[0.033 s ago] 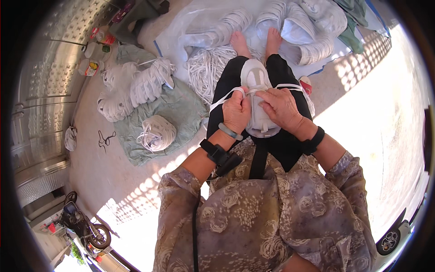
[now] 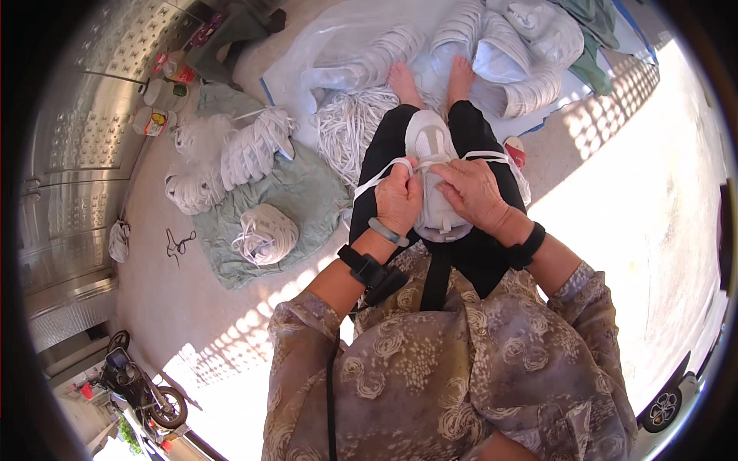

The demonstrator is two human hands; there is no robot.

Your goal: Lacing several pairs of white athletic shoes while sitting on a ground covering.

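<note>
A white and pale grey sneaker (image 2: pixel 437 201) lies across my thighs, its toe pointing away from me and its heel towards my belly. My left hand (image 2: pixel 400 198) is closed on a white shoelace (image 2: pixel 377 178) at the shoe's left side, thumb and forefinger pinched together. On the other side, my right hand (image 2: pixel 473 188) bends over the lacing with its fingertips at the lace. Another length of lace runs out over my right thigh. The tongue and collar show between my hands; the fingers partly hide the crossing of the laces.
A heap of loose white laces (image 2: pixel 350 127) lies beyond my left knee. Stacked white shoe parts (image 2: pixel 530 92) rest on plastic sheeting by my feet. On a green cloth (image 2: pixel 307 188) at left sit more shoes and one laced shoe (image 2: pixel 265 234). A motorcycle (image 2: pixel 142 384) stands lower left.
The whole view has shifted slightly. My hands stay at the laces over the sneaker, with hardly any movement.
</note>
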